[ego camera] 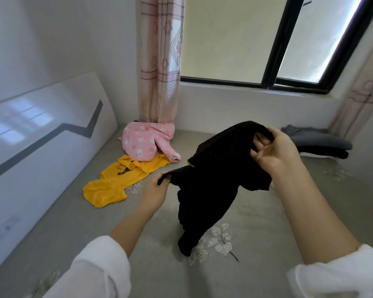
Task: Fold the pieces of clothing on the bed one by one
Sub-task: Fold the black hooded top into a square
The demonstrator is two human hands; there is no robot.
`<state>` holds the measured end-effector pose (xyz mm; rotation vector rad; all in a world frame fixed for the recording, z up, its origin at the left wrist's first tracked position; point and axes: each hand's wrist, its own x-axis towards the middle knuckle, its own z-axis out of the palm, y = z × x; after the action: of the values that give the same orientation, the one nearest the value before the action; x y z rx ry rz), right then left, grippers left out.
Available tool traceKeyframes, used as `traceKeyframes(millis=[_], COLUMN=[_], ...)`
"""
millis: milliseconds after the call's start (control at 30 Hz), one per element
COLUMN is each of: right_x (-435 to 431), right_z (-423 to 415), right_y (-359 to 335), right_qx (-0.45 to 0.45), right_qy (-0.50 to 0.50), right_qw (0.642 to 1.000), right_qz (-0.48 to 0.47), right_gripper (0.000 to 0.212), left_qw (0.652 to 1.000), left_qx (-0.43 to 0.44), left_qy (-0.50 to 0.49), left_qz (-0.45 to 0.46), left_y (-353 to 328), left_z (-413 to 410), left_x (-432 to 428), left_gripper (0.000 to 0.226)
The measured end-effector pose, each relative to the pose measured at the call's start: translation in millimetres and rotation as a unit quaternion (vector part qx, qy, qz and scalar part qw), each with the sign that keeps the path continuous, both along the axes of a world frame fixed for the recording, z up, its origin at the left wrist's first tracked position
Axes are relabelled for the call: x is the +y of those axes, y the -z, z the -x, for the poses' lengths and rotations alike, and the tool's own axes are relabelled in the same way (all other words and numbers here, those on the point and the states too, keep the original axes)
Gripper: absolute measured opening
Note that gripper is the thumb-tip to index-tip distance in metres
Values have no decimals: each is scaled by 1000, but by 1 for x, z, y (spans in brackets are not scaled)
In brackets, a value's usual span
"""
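The bed (91,237), under a grey leaf-stitched sheet, carries everything. One black garment (215,175) hangs above its middle, top edge slanting from lower left to upper right, long axis dropping toward the sheet. One yellow garment (114,183) and one pink garment (142,143) lie crumpled and touching near the far left; a grey folded pile (319,143) sits far right. The right hand (271,149) curls round the black garment's upper end; the left hand (153,190) pinches its lower corner.

Two hands: left hand (153,192), right hand (274,151). Loose garments three: black garment (213,168), yellow garment (112,181), pink garment (142,143).
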<state>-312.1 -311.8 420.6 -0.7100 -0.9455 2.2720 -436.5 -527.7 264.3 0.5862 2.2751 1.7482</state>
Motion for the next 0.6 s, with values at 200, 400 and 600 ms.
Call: traceKeyframes(millis=[200,400,600], right_x=[22,-1,-28], right_z=[-28,-19,-14], right_y=[107,153,157], right_qx=[-203,-191,-223], right_qy=[106,72,-138], right_qw=[958,967,963], right_qz=[172,154,67], right_gripper=[22,12,28], left_qw=[991,982,983], left_qx=[91,124,45], left_qy=[97,139,153], left_qz=[-27,33,93], left_y=[-65,-76,-79], left_z=[2,-1,6], left_x=[9,23,27], left_gripper=[21,24,36])
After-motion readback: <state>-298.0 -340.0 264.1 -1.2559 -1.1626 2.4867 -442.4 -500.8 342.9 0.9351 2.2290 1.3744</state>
